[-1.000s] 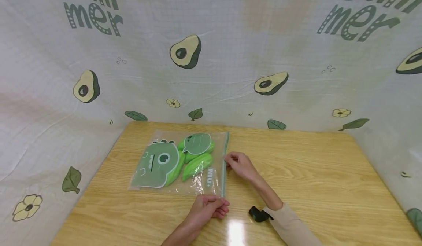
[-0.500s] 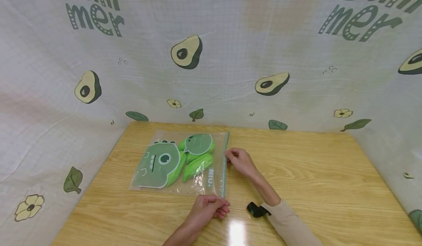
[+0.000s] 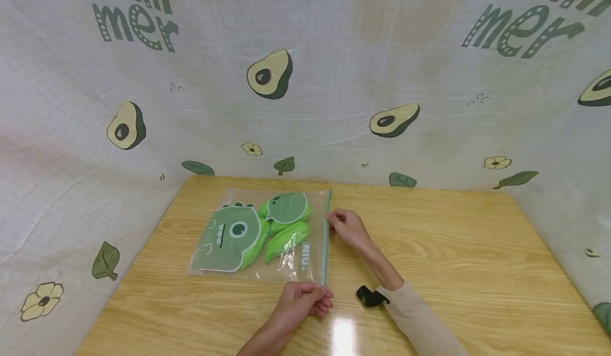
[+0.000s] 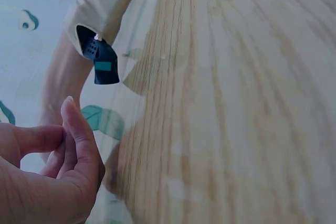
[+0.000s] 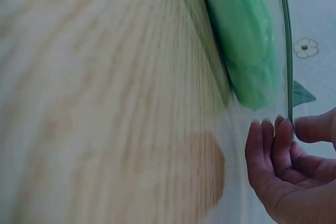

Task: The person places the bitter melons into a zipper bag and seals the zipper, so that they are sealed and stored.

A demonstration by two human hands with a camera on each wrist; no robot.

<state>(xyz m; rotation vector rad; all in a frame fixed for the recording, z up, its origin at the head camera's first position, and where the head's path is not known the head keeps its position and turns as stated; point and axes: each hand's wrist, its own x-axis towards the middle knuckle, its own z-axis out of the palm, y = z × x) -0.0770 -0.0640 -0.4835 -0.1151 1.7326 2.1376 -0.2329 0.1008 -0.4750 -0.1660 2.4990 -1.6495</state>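
A clear zip bag (image 3: 286, 274) with a green one-eyed monster print lies on the wooden table, its green zip strip along the right side. Inside sit several bright green, elongated objects (image 3: 286, 242). At the near corner of the strip, my left hand (image 3: 300, 303) pinches the bag's edge between thumb and fingers. Higher along the strip, my right hand (image 3: 348, 228) pinches the zip with thumb and fingertips. In the right wrist view the strip runs between the thumb and fingers of my right hand (image 5: 286, 166), below a green object (image 5: 247, 51).
A black wrist camera (image 3: 371, 296) sticks out from the right sleeve (image 3: 420, 319). A pale cloth (image 3: 329, 75) printed with avocados and leaves hangs around the back and sides of the wooden table (image 3: 453, 260).
My right hand has slid a short way up the zip strip, toward the bag's far corner. My left hand stays at the near corner, and the bag lies in place.
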